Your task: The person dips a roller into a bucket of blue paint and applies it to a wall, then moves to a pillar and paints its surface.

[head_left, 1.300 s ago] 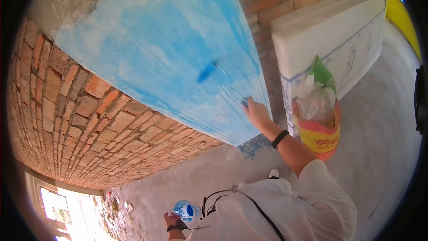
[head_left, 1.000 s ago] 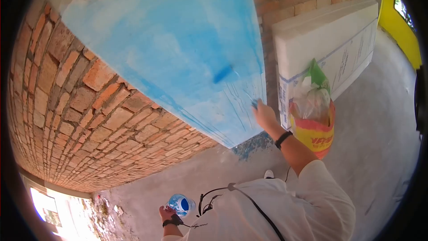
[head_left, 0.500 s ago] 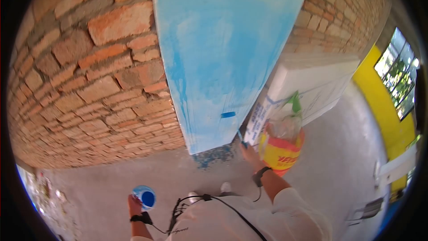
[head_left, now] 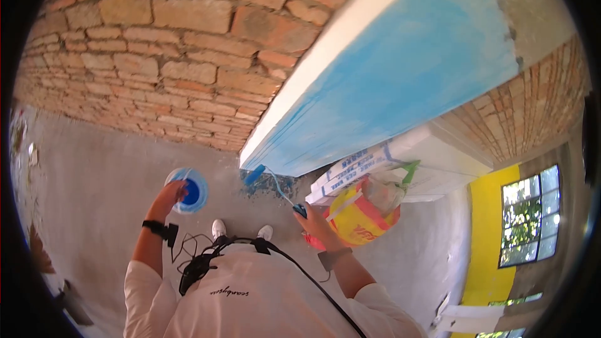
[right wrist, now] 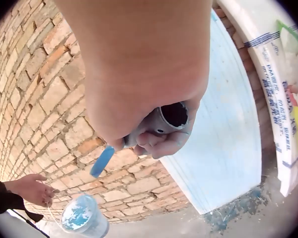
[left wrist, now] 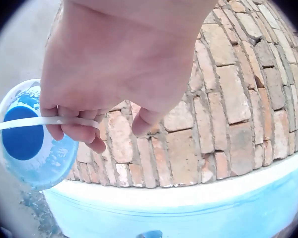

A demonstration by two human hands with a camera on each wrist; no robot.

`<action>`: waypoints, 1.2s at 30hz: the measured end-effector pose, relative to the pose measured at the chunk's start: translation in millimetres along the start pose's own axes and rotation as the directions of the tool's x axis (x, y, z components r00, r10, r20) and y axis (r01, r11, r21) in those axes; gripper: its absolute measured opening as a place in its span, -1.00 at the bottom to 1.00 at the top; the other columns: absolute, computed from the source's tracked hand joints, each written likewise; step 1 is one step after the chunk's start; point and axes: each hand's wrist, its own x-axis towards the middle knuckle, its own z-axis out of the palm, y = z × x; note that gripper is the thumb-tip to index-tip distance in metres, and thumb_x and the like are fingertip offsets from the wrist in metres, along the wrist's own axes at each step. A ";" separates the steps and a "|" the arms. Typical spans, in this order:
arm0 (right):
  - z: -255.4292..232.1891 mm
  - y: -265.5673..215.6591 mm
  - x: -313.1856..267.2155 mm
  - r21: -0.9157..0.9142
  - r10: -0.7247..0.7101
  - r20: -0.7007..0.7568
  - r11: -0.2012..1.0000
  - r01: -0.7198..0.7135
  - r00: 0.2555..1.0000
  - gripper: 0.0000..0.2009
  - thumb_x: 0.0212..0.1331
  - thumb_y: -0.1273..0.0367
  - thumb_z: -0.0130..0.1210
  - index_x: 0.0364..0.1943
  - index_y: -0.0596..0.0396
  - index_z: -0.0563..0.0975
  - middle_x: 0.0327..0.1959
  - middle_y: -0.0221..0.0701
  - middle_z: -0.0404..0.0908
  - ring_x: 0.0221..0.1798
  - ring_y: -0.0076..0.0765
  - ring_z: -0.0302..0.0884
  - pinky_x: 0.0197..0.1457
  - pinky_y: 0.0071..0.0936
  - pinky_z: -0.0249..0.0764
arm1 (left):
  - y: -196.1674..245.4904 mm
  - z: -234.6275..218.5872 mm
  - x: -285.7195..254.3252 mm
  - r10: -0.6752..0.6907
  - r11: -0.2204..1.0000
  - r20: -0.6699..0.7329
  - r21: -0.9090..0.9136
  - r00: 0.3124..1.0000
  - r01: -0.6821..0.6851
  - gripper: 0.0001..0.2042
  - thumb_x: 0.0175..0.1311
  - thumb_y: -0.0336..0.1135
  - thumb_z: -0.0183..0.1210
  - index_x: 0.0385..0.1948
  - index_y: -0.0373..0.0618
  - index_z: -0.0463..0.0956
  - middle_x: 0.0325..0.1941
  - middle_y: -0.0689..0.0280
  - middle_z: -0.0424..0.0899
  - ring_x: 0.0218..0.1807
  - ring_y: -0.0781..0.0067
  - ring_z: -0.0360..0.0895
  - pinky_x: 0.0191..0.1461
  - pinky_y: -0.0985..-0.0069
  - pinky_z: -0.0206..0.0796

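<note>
In the head view my left hand (head_left: pixel 168 199) carries a small clear bucket (head_left: pixel 201 183) at left. Its fingers curl round the white bail handle (left wrist: pixel 20 123) in the left wrist view, and dark blue paint (left wrist: pixel 23 136) lies inside. My right hand (head_left: pixel 320 226) grips a paint roller by its dark handle (head_left: pixel 300 211). From there a thin bent frame (head_left: pixel 278 186) leads to the blue roller sleeve (head_left: pixel 255 174), which is off the painted surface and overlaps its lower corner in this view. The handle's hollow end (right wrist: pixel 175 115) faces the right wrist camera.
A blue-painted wall panel (head_left: pixel 388 81) with a white side edge adjoins the brick wall (head_left: pixel 194 69). Right of it stand white wrapped slabs (head_left: pixel 357 172) and a yellow-red bag (head_left: pixel 360 220). Blue splashes (head_left: pixel 275 186) mark the grey floor below the panel.
The roller has come off the painted surface and moved down and left, closer to the bucket. The head view has swung round to the right. Both hands keep their hold.
</note>
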 end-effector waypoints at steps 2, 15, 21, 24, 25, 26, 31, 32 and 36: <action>1.6 -22.2 9.8 -0.017 -0.005 0.081 1.000 0.006 0.997 -0.60 0.18 0.15 0.12 -0.08 0.19 0.41 -0.36 0.00 0.59 -0.23 0.19 0.56 -0.23 -0.09 0.44 | 12.9 18.4 6.5 -0.011 0.997 0.084 0.076 0.996 0.005 -0.73 0.33 -0.16 0.04 -0.22 -0.19 0.53 -0.46 0.34 0.55 -0.40 0.57 0.49 -0.36 0.64 0.33; 18.5 -110.1 54.0 -0.314 -0.026 0.273 0.943 0.114 0.962 -0.67 0.18 0.14 0.07 -0.17 0.14 0.48 -0.37 -0.02 0.60 -0.25 0.21 0.55 -0.23 0.00 0.44 | 92.2 128.6 -3.1 -0.158 0.924 0.470 0.380 0.868 -0.038 -0.65 0.34 -0.03 -0.04 -0.35 -0.15 0.54 -0.50 0.39 0.52 -0.48 0.61 0.35 -0.38 0.66 0.19; 52.7 -120.6 67.8 -0.460 0.035 0.303 0.880 0.114 0.952 -0.69 0.17 0.15 0.07 -0.33 0.17 0.52 -0.44 -0.03 0.59 -0.27 0.18 0.56 -0.24 0.02 0.45 | 85.3 157.8 -5.6 -0.235 0.871 0.466 0.491 0.853 -0.028 -0.56 0.29 0.07 0.01 -0.59 -0.15 0.48 -0.55 0.35 0.47 -0.47 0.53 0.32 -0.33 0.57 0.21; 66.5 -123.0 65.5 -0.427 -0.006 0.276 0.895 0.128 0.961 -0.68 0.17 0.15 0.07 -0.37 0.18 0.52 -0.45 -0.02 0.59 -0.27 0.17 0.56 -0.25 0.01 0.46 | 77.0 163.1 0.0 -0.250 0.840 0.468 0.540 0.848 -0.050 -0.62 0.33 -0.04 -0.02 -0.58 -0.12 0.49 -0.53 0.37 0.49 -0.46 0.58 0.35 -0.33 0.60 0.22; 67.5 -120.5 65.3 -0.430 -0.003 0.279 0.894 0.128 0.960 -0.68 0.17 0.15 0.07 -0.37 0.18 0.52 -0.45 -0.02 0.59 -0.27 0.17 0.56 -0.25 0.01 0.46 | 76.3 163.5 0.9 -0.251 0.843 0.470 0.536 0.846 -0.048 -0.62 0.33 -0.04 -0.02 -0.58 -0.12 0.49 -0.53 0.37 0.49 -0.46 0.58 0.35 -0.33 0.60 0.22; 68.4 -117.6 66.1 -0.391 -0.008 0.288 0.912 0.125 0.958 -0.68 0.16 0.15 0.08 -0.36 0.19 0.52 -0.44 -0.02 0.59 -0.27 0.17 0.56 -0.25 -0.02 0.46 | 76.5 162.2 1.9 -0.253 0.838 0.440 0.545 0.862 -0.033 -0.62 0.34 -0.04 -0.03 -0.58 -0.12 0.49 -0.53 0.37 0.49 -0.46 0.57 0.35 -0.33 0.60 0.22; 38.0 -91.1 56.7 -0.105 -0.044 0.345 0.991 0.085 0.938 -0.67 0.16 0.15 0.10 -0.31 0.20 0.53 -0.42 -0.04 0.61 -0.26 0.17 0.56 -0.24 -0.09 0.45 | 85.4 152.3 2.5 -0.206 0.848 0.401 0.528 0.893 -0.041 -0.64 0.35 -0.05 -0.06 -0.45 -0.15 0.54 -0.53 0.37 0.49 -0.45 0.56 0.35 -0.31 0.59 0.24; 27.5 -86.4 46.9 -0.084 -0.051 0.322 0.993 0.082 0.945 -0.66 0.16 0.15 0.11 -0.24 0.20 0.52 -0.38 -0.04 0.61 -0.27 0.17 0.56 -0.24 -0.11 0.45 | 85.9 150.8 3.0 -0.204 0.859 0.411 0.510 0.889 -0.039 -0.63 0.35 -0.01 -0.05 -0.32 -0.15 0.54 -0.51 0.36 0.51 -0.45 0.55 0.36 -0.31 0.58 0.26; 4.5 -64.8 7.3 -0.006 -0.106 0.166 0.994 0.109 0.980 -0.62 0.17 0.17 0.11 -0.07 0.17 0.48 -0.26 -0.02 0.59 -0.25 0.11 0.58 -0.23 -0.14 0.47 | 91.4 162.1 0.0 -0.196 0.873 0.430 0.486 0.881 -0.043 -0.64 0.37 -0.08 -0.09 -0.17 -0.18 0.55 -0.50 0.39 0.49 -0.45 0.58 0.35 -0.31 0.63 0.24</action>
